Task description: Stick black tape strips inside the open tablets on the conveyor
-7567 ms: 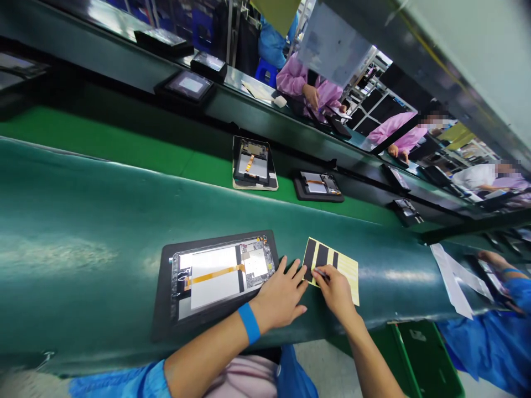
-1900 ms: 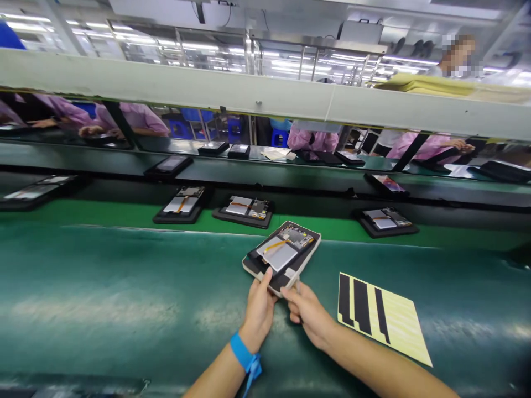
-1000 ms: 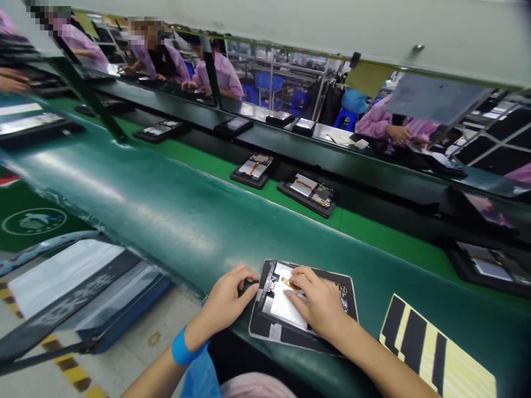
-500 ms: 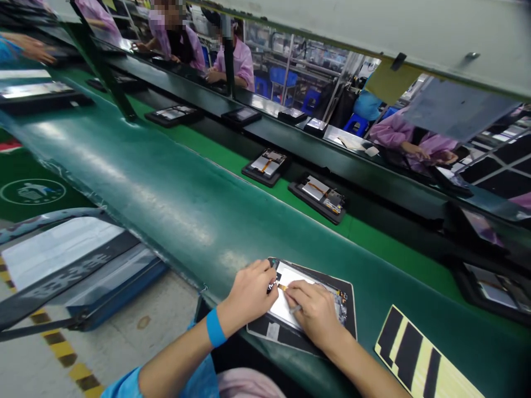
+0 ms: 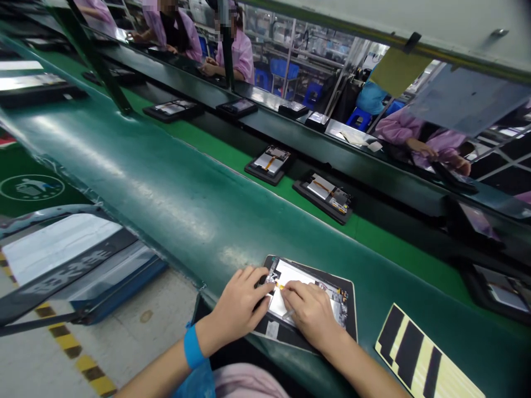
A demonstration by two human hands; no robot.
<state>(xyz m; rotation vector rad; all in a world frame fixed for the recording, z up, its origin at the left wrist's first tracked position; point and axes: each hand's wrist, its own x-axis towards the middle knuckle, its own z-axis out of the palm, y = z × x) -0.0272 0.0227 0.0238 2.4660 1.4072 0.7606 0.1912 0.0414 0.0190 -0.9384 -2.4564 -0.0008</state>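
Note:
An opened tablet, with a white battery area and circuit boards showing, lies on a dark mat in front of me. My left hand rests at the tablet's left end, fingers apart, their tips touching that edge. Over the middle, my right hand has thumb and forefinger pinched at the end of a short orange flex cable. A thin grey stick-like piece pokes out beneath the right fingers; its kind is unclear. A blue band circles my left wrist.
Right of the mat lies a yellow board with black strips. Beyond the green bench, opened tablets in black trays sit along a line. Co-workers in pink sit across. A metal shelf edge hangs overhead.
My left hand has drawn slightly left and its fingers have spread, uncovering more of the tablet's left end. My right hand stays pinched near the orange cable.

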